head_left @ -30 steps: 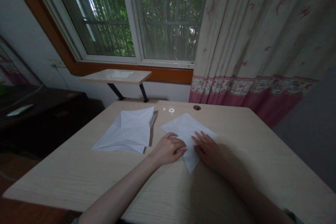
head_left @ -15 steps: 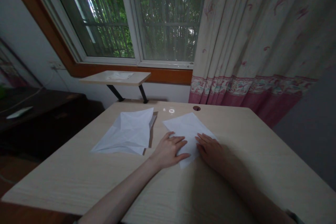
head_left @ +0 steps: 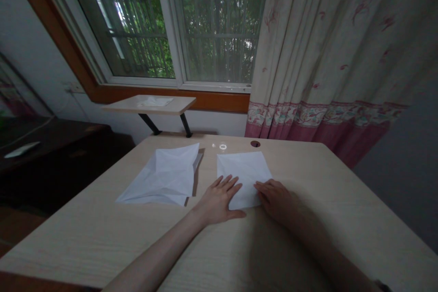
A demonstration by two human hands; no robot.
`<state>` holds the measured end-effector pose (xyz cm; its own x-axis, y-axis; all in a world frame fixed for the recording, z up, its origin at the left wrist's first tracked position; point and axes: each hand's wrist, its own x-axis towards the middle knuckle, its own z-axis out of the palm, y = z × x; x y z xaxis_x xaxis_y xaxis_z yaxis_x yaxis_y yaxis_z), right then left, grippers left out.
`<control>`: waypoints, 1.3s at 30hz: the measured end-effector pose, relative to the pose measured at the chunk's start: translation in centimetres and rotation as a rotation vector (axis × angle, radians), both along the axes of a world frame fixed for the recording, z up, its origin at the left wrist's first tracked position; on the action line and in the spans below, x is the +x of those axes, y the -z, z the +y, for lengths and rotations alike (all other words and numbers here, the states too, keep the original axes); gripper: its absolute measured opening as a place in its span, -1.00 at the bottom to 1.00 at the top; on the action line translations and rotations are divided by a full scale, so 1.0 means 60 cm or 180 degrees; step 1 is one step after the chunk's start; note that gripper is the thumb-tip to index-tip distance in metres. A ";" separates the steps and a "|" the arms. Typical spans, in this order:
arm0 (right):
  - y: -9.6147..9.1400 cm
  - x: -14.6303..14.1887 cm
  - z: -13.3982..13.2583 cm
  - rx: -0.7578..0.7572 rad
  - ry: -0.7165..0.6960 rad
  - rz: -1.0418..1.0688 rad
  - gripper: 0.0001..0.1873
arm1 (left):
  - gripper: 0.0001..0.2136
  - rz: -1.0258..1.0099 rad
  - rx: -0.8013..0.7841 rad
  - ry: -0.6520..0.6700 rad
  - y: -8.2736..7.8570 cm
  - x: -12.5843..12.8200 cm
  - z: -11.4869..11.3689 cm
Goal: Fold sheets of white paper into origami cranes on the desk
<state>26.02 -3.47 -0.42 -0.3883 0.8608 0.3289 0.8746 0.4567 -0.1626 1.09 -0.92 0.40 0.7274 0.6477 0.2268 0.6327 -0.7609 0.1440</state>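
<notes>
White paper point(head_left: 246, 174) has turned, lying between and partly under the fingers point(head_left: 233, 189).

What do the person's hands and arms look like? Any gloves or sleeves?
The left hand and the right hand wear no gloves. The left forearm and right forearm are bare, narrowing toward the wrists. A dark bit by the right forearm may be a sleeve; too little shows to tell.

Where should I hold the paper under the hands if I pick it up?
Probably pinch the far edge of the paper, coming from the window side. It lies nearly flat, that edge is uncovered, and the left hand and right hand rest nearer the person.
</notes>
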 end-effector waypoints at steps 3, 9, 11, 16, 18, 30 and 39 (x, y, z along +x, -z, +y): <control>0.001 0.002 -0.001 0.0035 -0.0023 0.0060 -0.62 | -0.24 -0.0015 -0.0041 -0.0002 0.003 -0.001 0.002; 0.019 0.013 0.001 -0.0239 -0.0061 0.0284 -0.62 | -0.38 -0.0139 -0.0055 -0.0026 0.005 -0.003 0.004; 0.020 0.015 0.001 -0.0345 -0.0098 0.0339 -0.61 | -0.46 -0.0178 -0.0082 0.0022 0.001 -0.003 0.004; 0.009 0.008 -0.002 -0.0364 -0.0197 0.0212 -0.62 | -0.70 -0.0432 -0.0013 0.0150 -0.010 -0.001 0.005; 0.002 0.005 -0.005 -0.0377 -0.0181 0.0170 -0.62 | -0.75 -0.0513 -0.0035 0.0188 -0.011 0.000 0.005; 0.012 0.020 0.005 -0.0348 -0.0013 0.0855 -0.69 | -0.85 -0.0906 -0.0343 0.0219 -0.017 0.006 0.003; 0.028 0.031 0.024 0.0312 0.0483 0.1417 -0.84 | -0.83 -0.1014 -0.0564 0.0157 -0.016 0.005 0.004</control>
